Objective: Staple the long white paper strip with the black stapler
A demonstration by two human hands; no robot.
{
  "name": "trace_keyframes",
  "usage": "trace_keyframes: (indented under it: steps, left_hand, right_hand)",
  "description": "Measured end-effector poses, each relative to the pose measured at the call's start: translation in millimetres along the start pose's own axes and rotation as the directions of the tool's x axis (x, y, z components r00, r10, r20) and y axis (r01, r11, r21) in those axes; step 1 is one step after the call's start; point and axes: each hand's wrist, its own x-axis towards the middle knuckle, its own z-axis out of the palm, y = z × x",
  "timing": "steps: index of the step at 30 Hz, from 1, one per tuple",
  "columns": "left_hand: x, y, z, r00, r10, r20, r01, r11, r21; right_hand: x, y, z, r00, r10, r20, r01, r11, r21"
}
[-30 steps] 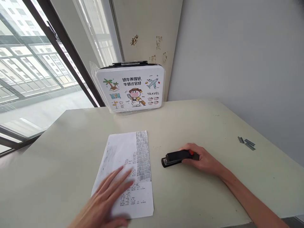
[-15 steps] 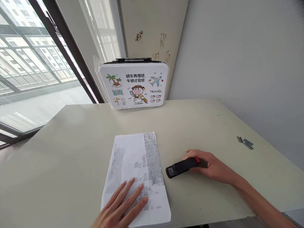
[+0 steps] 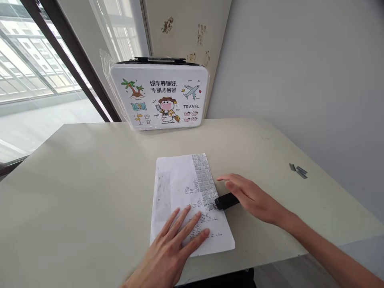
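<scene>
A sheaf of printed white paper [image 3: 177,172] lies on the table, with dense rows of staples along its right side. My left hand [image 3: 177,244] rests flat on its lower part, fingers spread. The front end of a black stapler [image 3: 225,201] overlaps the right edge of the paper, just below the staple rows. Over the stapler's rear is my right hand [image 3: 252,198], its thumb across the top and its forefinger stretched out on the far side; the palm side and the stapler's rear end are hidden.
A white case [image 3: 162,96] with cartoon prints, partly wrapped in clear plastic, stands upright at the table's back. Several grey staple strips [image 3: 301,172] lie at the right on the pale table [image 3: 90,192]. Walls rise behind and to the right, and a window is at the left.
The stapler has moved from beside the paper onto its right edge, and my right hand's fingers are straighter. The paper and my left hand appear farther right and higher; the view has shifted too.
</scene>
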Motion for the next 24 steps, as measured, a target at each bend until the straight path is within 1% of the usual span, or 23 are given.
trace_keyframes:
  steps: [3,6,10,14,16,21,24]
  left_hand:
    - [3.8,1.6,1.0,1.000,0.008,0.002,-0.008,1.000,-0.002]
    - [7.3,4.8,2.9,1.000,0.015,0.008,-0.015,1.000,-0.010]
    - [8.3,7.1,7.6,1.000,0.020,0.008,-0.019,0.999,-0.031]
    - [7.2,6.8,11.1,1.000,0.016,0.012,-0.015,0.999,-0.042]
    - [7.1,6.5,11.5,1.000,0.022,0.016,-0.021,0.999,-0.037]
    - [7.8,6.7,11.7,1.000,0.022,0.018,-0.021,0.999,-0.035]
    - [7.9,7.6,12.4,1.000,0.017,0.024,-0.016,0.999,-0.046]
  right_hand:
    - [11.8,-14.0,12.4,1.000,-0.024,-0.007,0.024,0.997,-0.073]
    - [20.3,-19.1,18.8,0.999,-0.026,0.021,0.029,0.991,-0.133]
    - [23.0,-21.1,23.1,0.998,-0.031,0.051,0.041,0.977,-0.209]
    - [21.6,-23.4,25.4,0.998,0.019,0.054,-0.003,0.962,-0.271]
    - [21.5,-23.6,26.4,0.998,0.044,0.051,-0.027,0.958,-0.285]
    - [22.6,-20.3,30.2,0.999,0.046,0.028,-0.034,0.942,-0.335]
    - [22.9,-19.4,33.0,0.997,0.074,0.015,-0.064,0.933,-0.354]
